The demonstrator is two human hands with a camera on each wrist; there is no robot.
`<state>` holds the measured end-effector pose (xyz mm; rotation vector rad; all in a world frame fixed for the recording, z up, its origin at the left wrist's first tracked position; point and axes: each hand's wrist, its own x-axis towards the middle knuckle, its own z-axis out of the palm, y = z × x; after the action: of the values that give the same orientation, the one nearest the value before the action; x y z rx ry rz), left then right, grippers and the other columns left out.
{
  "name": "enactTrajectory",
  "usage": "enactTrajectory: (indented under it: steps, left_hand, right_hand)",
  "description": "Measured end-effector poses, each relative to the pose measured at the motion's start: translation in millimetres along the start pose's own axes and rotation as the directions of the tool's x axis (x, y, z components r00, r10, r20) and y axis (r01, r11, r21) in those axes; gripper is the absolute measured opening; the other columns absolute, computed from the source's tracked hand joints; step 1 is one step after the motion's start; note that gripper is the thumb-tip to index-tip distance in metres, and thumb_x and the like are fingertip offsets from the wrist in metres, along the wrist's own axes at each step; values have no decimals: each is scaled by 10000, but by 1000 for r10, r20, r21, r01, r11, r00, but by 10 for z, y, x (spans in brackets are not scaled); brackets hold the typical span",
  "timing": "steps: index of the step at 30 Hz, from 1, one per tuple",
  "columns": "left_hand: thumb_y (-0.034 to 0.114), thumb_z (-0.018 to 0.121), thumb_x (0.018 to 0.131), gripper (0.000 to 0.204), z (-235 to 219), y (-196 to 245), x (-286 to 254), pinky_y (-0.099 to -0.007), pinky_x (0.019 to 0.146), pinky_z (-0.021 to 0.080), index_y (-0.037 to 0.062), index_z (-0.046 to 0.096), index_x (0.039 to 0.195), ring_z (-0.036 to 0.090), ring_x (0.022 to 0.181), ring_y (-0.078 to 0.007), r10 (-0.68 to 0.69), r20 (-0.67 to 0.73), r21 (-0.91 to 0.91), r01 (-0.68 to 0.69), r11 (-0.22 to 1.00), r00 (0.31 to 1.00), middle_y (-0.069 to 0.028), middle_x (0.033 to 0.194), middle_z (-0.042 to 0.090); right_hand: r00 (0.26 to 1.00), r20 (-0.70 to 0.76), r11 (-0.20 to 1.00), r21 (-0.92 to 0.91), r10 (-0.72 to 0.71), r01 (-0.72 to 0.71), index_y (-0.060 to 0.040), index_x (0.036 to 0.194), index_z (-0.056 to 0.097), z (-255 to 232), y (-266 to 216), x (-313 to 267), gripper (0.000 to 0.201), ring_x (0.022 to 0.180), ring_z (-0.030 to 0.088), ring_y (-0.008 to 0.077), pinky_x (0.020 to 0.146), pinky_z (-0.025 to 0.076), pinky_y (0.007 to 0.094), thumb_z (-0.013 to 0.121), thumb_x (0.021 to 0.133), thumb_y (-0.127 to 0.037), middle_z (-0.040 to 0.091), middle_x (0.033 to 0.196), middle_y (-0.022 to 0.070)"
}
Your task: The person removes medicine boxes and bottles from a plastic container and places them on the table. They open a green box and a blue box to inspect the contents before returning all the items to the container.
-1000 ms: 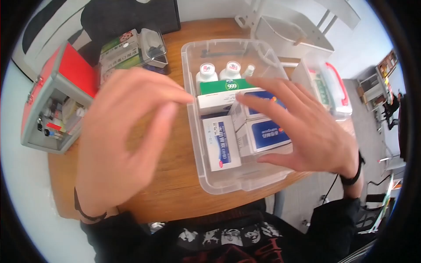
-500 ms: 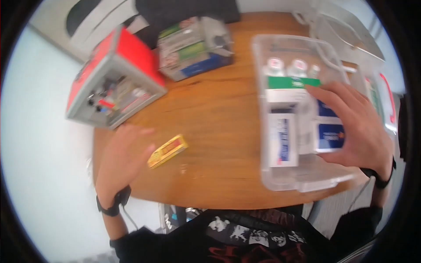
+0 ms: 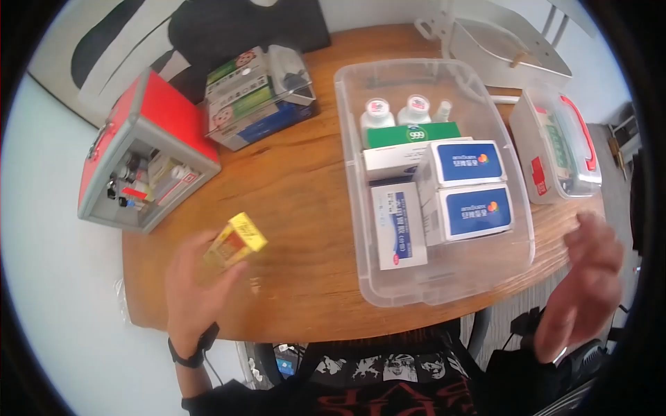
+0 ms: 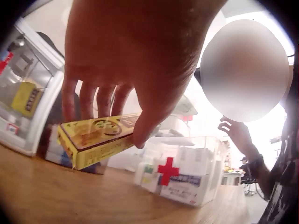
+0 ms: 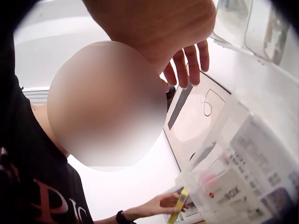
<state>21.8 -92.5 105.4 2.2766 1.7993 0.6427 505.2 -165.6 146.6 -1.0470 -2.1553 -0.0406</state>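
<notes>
A small yellow carton is pinched between the thumb and fingers of my left hand, tilted and raised over the left part of the wooden table. In the left wrist view the carton shows dark print, with the thumb on its near side. My right hand hangs off the table's right side, fingers loosely curled, holding nothing. Between the hands stands a clear plastic bin. Inside it are blue-and-white boxes, a white box, a green-and-white box and white bottles.
At the left stands a red-and-grey medicine case with a see-through front. Behind it sits an open carton of packs. A small clear case with a red handle is right of the bin, and a metal tray lies at the back right.
My left hand has gone from above the bin to the table's left, taken hold of the yellow carton and raised it. My right hand has left the bin and moved out to the right.
</notes>
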Motion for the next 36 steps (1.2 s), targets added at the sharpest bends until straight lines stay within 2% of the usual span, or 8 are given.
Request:
enactTrajectory:
  steps: [3,7,12,17,19,23,26,36]
  left_hand:
    - [141,974,743,591,-101,345,185,-428,926,552,60,701,1262,718,1077,-331,303,-112,-87,-313,946,946,-124,1209,756]
    - [162,1000,702,587,-137,855,331,-403,820,547,108,729,1219,729,1004,-281,610,-180,-99,-631,769,772,-71,1150,773]
    - [196,1022,715,629,0,1156,353,-354,732,516,87,737,1264,730,888,-231,663,-323,-174,-731,660,676,-45,1124,775]
    - [249,1002,766,597,119,1112,391,-361,788,526,80,734,1271,724,937,-234,674,-293,-216,-733,645,679,-68,1179,767]
    - [237,986,784,578,185,1086,427,-381,824,529,79,731,1278,717,987,-245,672,-315,-237,-742,627,670,-82,1200,762]
    - [227,922,832,516,225,974,425,-455,930,537,84,729,1288,695,1101,-280,600,-307,-360,-674,645,738,-101,1235,752]
    - [237,888,846,505,339,944,500,-517,1059,510,113,725,1308,685,1176,-296,666,-200,-338,-689,642,719,-97,1304,726]
    - [378,768,949,393,662,923,572,-654,1261,360,184,726,1288,641,1268,-285,744,6,-329,-701,633,668,-42,1324,708]
  right_hand:
    - [996,-59,995,76,69,-64,-149,1073,702,366,-317,169,272,940,715,262,968,532,487,848,919,-320,771,1063,56]
    - [991,-92,958,276,101,-72,-63,1053,724,570,-548,505,400,921,744,286,878,564,420,942,850,-329,821,1071,113]
    - [977,53,857,473,206,-206,-9,1065,732,564,-739,666,427,944,759,266,887,561,374,999,760,-143,812,1090,168]
    - [933,-118,813,536,339,-227,9,1250,602,817,-658,350,519,1045,722,249,984,526,381,897,843,-119,741,1156,164]
    - [854,-326,849,481,406,-220,16,1332,578,767,-521,154,484,1136,693,255,1051,501,406,805,934,-137,710,1252,174]
    - [537,-731,907,349,422,-237,31,1497,529,228,-71,22,442,1317,633,267,1184,451,457,622,1115,-171,649,1445,195]
    - [730,-603,946,163,321,-282,61,1513,519,175,-104,116,472,1315,642,268,1180,457,440,603,1121,-190,650,1448,219]
    - [964,-245,984,165,103,-63,34,1322,619,225,100,320,346,929,685,264,820,533,399,625,997,-85,726,1070,231]
